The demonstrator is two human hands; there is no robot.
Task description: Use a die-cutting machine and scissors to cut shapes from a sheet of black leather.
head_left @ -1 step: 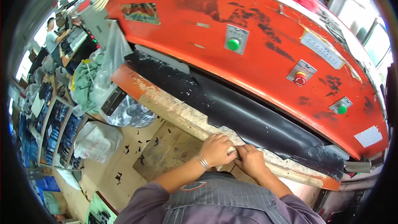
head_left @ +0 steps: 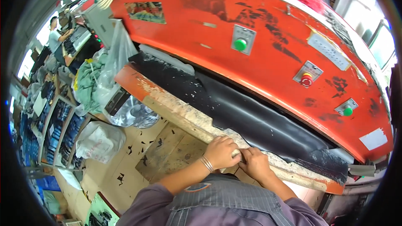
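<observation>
My left hand (head_left: 222,152), with thin bangles at the wrist, is closed at the front edge of a worn, pale-topped ledge (head_left: 180,118). Close against it, my right hand (head_left: 255,163) has its fingers curled and pressed together. Whatever the fingertips pinch between them is too small and too covered to name. Just beyond my hands, a glossy black sheet (head_left: 251,119) of leather-like material lies along the ledge, its near edge ragged. Its far side runs under the front of a big orange machine (head_left: 201,25).
Green buttons (head_left: 240,44) and a red knob (head_left: 307,80) sit on the machine's front. Dark scraps (head_left: 121,178) litter the floor at left, near a white sack (head_left: 99,141), a clear plastic bag (head_left: 136,113) and filled shelves (head_left: 56,129). A person (head_left: 56,37) is at the far left.
The whole view has shifted slightly, so the machine and ledge appear a little further right and lower. My hands keep almost the same closed pose at the ledge's edge.
</observation>
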